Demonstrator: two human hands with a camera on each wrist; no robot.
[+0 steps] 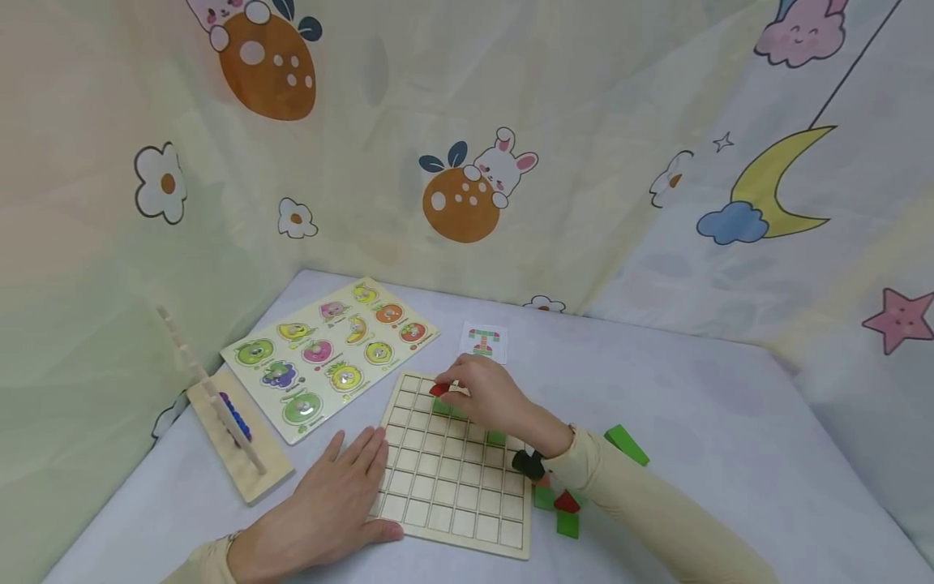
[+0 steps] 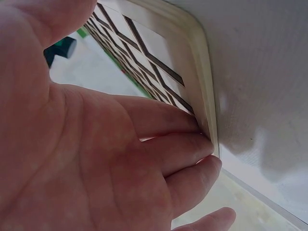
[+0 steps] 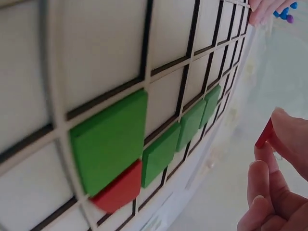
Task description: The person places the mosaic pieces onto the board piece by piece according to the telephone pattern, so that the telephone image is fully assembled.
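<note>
Two beige sleeves (image 1: 657,519) reach in at five and seven o'clock over a white-covered desk (image 1: 693,389), backed by cloth walls (image 1: 584,97) printed with two bunnies (image 1: 502,166), one moon (image 1: 773,182) and one star (image 1: 902,322). Of my hands, the left hand (image 1: 321,503) is spread, fingers nearly straight, touching one grid board (image 1: 438,491) between eight and nine o'clock. The right hand (image 1: 492,397) pinches one red block (image 1: 439,389), held just above the board around eleven. Four green blocks (image 3: 110,144) and a second red block (image 3: 120,190) show on the grid. Loose blocks (image 1: 567,524) lie towards three and four, partly behind my sleeve, so I cannot count them. One pattern card (image 1: 485,341) lies just past twelve, one puzzle (image 1: 324,405) with twelve fruits (image 1: 302,408) between ten and eleven, one wooden stand (image 1: 266,478) with blue beads (image 1: 237,418) at nine.
</note>
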